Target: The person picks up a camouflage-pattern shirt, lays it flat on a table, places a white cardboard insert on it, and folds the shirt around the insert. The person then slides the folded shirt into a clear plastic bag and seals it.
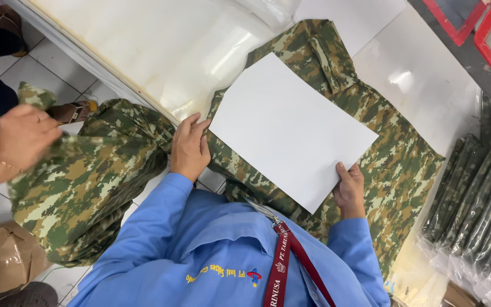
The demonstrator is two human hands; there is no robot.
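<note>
The right hand (350,190) has its grip closed on the near corner of the white sheet (291,131). The left hand (190,146) rests flat and open at the sheet's left edge. The sheet lies on a camouflage garment (396,159) spread over the tabletop (427,79). Left of the sheet, another person's hand (21,136) holds more camouflage cloth (86,182).

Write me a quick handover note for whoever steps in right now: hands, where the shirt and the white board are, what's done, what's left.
Left hand: flat on the camouflage shirt, at the left edge of the white board.
Right hand: gripping the board's lower right edge.
The shirt lies spread on the table, collar away; the board rests on its middle.
Done: board placed. Left: shirt not yet folded around it.
Another person's hand holds a second camouflage garment at the left. Bagged garments lie at the right.
</note>
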